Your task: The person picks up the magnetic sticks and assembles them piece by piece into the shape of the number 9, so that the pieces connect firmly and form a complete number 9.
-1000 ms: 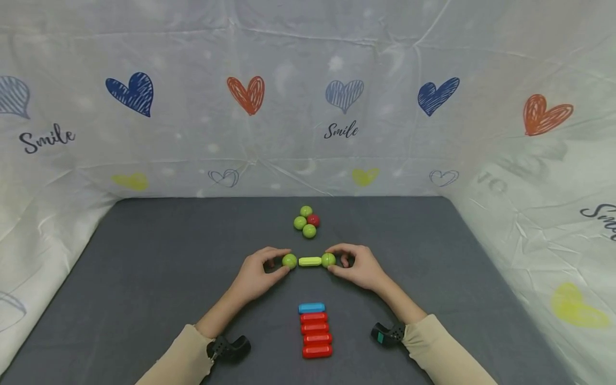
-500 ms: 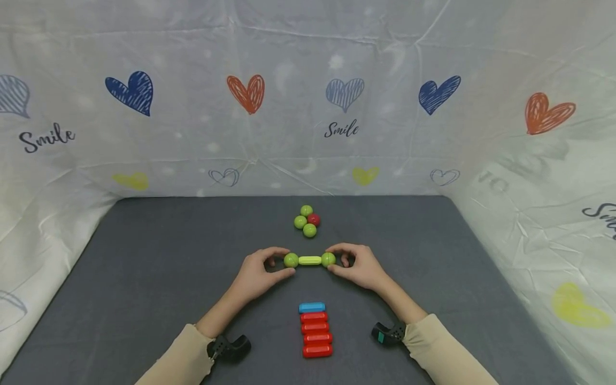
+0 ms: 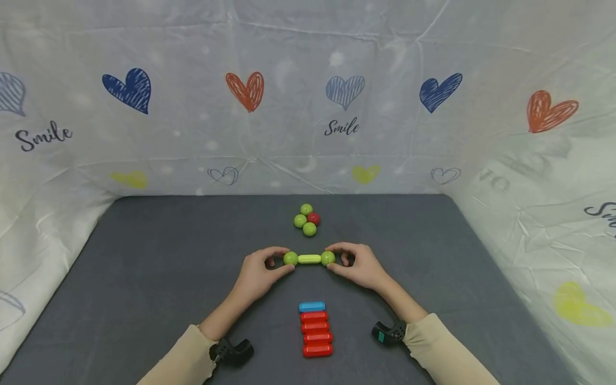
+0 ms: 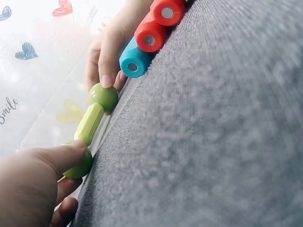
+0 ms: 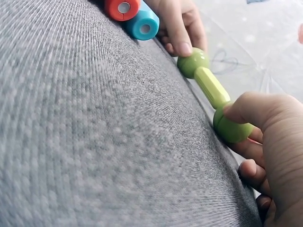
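Mid-table in the head view, a yellow-green ribbed rod (image 3: pixel 309 259) lies between two green balls, one at each end, all in one straight line. My left hand (image 3: pixel 260 271) pinches the left green ball (image 3: pixel 291 258) between thumb and fingers. On the other side, my right hand (image 3: pixel 358 266) pinches the right green ball (image 3: pixel 328 258) in the same way. Both wrist views show the yellow-green rod (image 4: pixel 89 124) meeting the balls with no gap. In the right wrist view, my right thumb presses the near green ball (image 5: pixel 230 125).
Beyond the hands sits a cluster of several green balls (image 3: pixel 309 229) with one red ball (image 3: pixel 314 218). Nearer the body, a blue rod (image 3: pixel 312 307) and several red rods (image 3: pixel 317 350) lie in a column on the dark grey tabletop (image 3: pixel 159 278). A heart-printed sheet (image 3: pixel 289 139) stands behind.
The left hand has moved slightly right, bringing its green ball against the rod's left end; a gap showed there one second ago. The right hand has stayed in place.
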Demonstrator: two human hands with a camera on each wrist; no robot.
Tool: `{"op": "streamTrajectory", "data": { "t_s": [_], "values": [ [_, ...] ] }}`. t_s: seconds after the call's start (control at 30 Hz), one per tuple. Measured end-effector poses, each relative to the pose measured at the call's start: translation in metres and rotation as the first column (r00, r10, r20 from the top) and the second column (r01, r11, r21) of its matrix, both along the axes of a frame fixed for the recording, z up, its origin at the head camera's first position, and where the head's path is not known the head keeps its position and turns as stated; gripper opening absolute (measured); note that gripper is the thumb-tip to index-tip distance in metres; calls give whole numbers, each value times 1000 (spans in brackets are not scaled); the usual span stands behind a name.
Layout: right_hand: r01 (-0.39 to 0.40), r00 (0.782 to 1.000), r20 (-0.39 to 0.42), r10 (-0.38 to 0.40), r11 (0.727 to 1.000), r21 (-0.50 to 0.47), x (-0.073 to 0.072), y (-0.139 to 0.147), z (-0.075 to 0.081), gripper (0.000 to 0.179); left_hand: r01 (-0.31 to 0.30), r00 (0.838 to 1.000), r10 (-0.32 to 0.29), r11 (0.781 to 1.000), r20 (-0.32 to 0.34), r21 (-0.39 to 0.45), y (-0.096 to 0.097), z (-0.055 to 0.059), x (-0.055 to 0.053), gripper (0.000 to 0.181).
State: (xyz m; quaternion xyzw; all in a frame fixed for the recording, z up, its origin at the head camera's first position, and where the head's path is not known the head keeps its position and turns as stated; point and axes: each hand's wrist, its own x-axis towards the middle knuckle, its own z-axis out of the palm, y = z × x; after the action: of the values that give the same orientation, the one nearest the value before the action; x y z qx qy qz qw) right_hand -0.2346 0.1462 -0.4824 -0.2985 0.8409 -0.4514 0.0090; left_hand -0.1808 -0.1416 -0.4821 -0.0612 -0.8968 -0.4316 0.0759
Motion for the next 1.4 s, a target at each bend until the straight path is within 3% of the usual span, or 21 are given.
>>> {"op": "streamTrajectory", "data": {
  "t_s": [0.3,0.83,1.4],
  "values": [
    [0,999,-35,-1,1000,-16,1,0,0,34,49,999,-49,999,-13,-13,-1,2,1,38],
    [38,997,-72,-38,999,-2,2,-4,0,36,26,1000,-26,1000,-10,9,0,3,0,45],
    [44,996,-81,-42,999,20,2,-5,1,38,57,998,-57,998,-41,-11,-2,3,1,40]
  ]
}}
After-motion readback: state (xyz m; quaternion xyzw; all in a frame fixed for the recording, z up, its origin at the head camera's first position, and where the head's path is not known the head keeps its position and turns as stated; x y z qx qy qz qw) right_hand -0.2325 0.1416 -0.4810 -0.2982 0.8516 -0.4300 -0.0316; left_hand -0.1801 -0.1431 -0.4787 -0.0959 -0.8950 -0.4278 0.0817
